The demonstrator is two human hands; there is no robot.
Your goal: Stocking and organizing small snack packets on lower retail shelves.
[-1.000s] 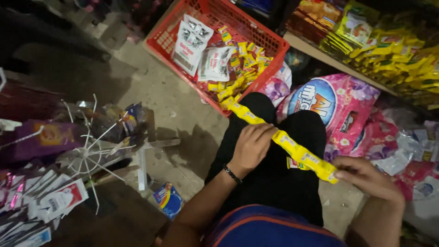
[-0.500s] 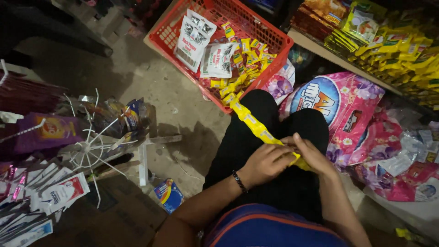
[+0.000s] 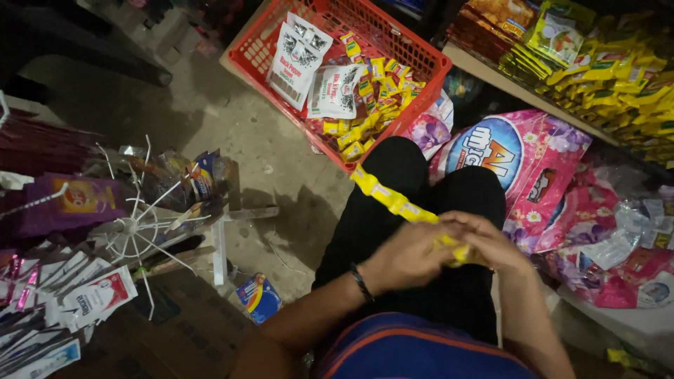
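I hold a strip of small yellow sachets (image 3: 390, 198) over my lap. My left hand (image 3: 406, 257) and my right hand (image 3: 491, 242) are pressed together around its near end, where the strip is bunched up between the fingers. The free end of the strip runs up and left toward the red plastic basket (image 3: 261, 50), which holds more yellow sachets (image 3: 372, 98) and two white packets (image 3: 298, 60). A dark band sits on my left wrist.
Big pink bags (image 3: 523, 158) lie to the right of my knees. A shelf (image 3: 484, 69) of yellow and green packets runs along the upper right. A white wire rack (image 3: 133, 228) hung with sachets stands at left, with a small blue packet (image 3: 257, 296) on the concrete floor.
My hands were apart along the stretched strip; they have come together at its near end. The strip is now gathered up in them and shorter.
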